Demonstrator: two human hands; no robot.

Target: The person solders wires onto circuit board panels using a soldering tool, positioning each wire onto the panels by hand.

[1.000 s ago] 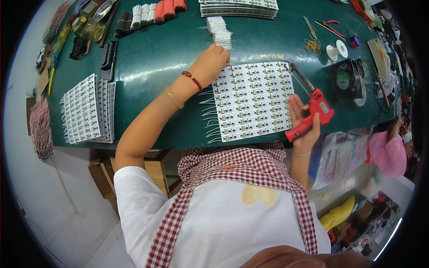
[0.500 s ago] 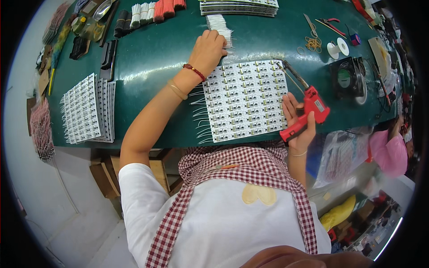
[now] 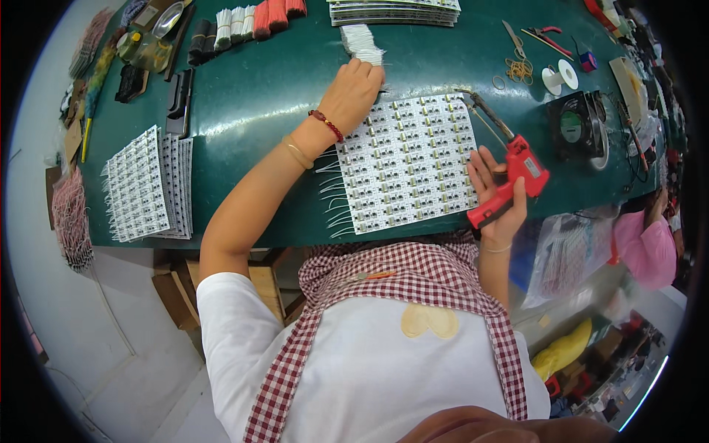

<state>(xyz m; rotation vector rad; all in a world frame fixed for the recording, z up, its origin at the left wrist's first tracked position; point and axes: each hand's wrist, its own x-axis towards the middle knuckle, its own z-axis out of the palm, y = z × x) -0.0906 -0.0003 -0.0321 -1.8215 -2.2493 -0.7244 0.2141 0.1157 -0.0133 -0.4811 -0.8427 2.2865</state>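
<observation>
Red soldering gun [image 3: 509, 186] right of frame centre, gripped in right hand [image 3: 496, 193]; fingers wrapped round handle, metal tip pointing up-left over top right corner of white circuit panel [image 3: 408, 164]. Panel flat on green table [image 3: 251, 96], short white wires sticking out along left edge. Left hand [image 3: 353, 92] above panel, fingertips hidden against small bundle of white wires [image 3: 362, 41]; possibly pinching some, cannot tell. Stack of similar panels [image 3: 148, 184] at left. Black fan [image 3: 576, 125] at right.
</observation>
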